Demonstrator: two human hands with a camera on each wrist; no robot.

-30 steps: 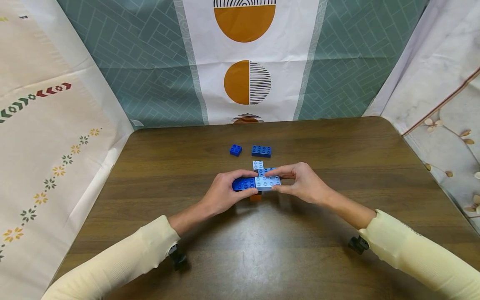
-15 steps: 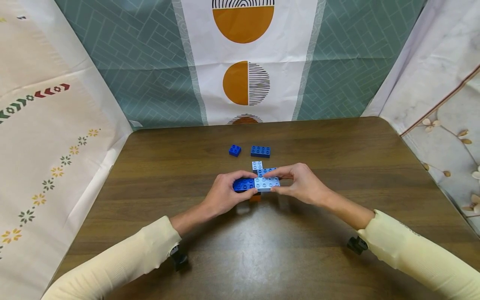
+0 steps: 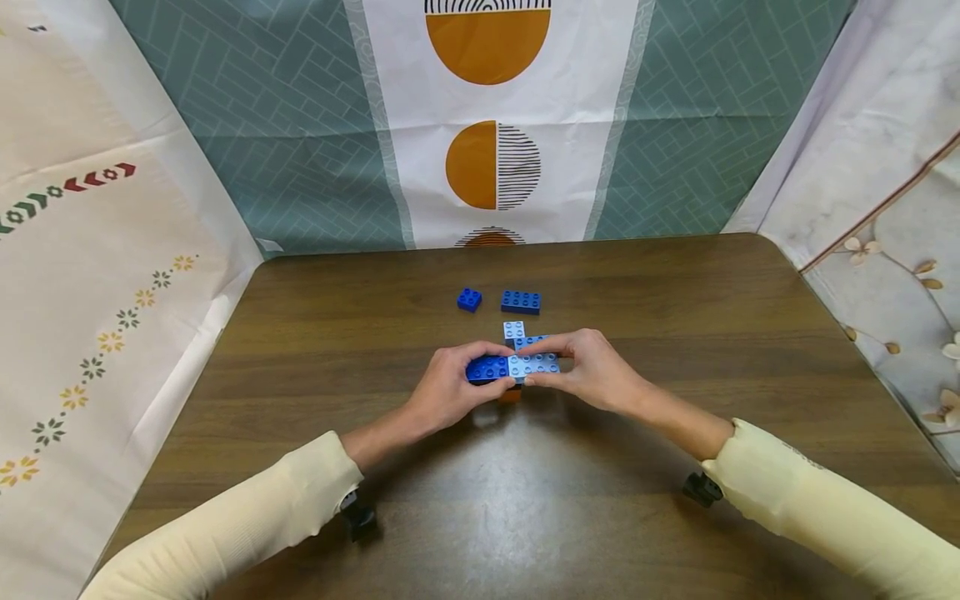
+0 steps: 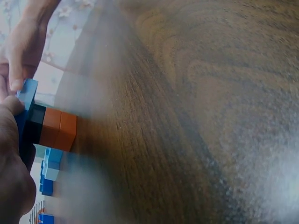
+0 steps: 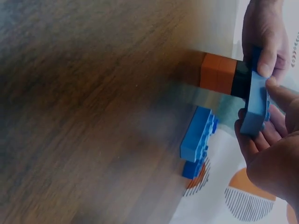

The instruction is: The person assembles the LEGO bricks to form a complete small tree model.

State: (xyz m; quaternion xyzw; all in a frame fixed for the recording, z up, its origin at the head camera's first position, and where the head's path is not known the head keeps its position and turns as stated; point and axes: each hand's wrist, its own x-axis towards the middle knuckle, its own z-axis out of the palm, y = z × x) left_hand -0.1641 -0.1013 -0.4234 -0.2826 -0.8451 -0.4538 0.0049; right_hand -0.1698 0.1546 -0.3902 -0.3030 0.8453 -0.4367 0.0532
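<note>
A light blue brick (image 3: 534,365) and a dark blue brick (image 3: 487,368) lie end to end on top of a short stack. Below them the wrist views show a black brick (image 5: 240,79) over orange bricks (image 5: 218,73) that stand on the table. My left hand (image 3: 446,383) grips the dark blue brick, thumb on the near side and fingers on the far side. With thumb and fingers on its long sides, my right hand (image 3: 600,371) pinches the light blue brick. In the head view the hands' fingertips nearly meet at the seam between the two bricks.
Just behind the stack lie a small light blue brick (image 3: 514,330) and a mid-blue brick (image 3: 529,342), partly hidden by my right fingers. Farther back are a small square blue brick (image 3: 469,300) and a longer blue brick (image 3: 521,302). Patterned cloths hang around the wooden table (image 3: 360,308).
My right hand has slid a little to the left along the light blue brick, its thumb now closer to the seam. The left hand and the bricks stay nearly where they were.
</note>
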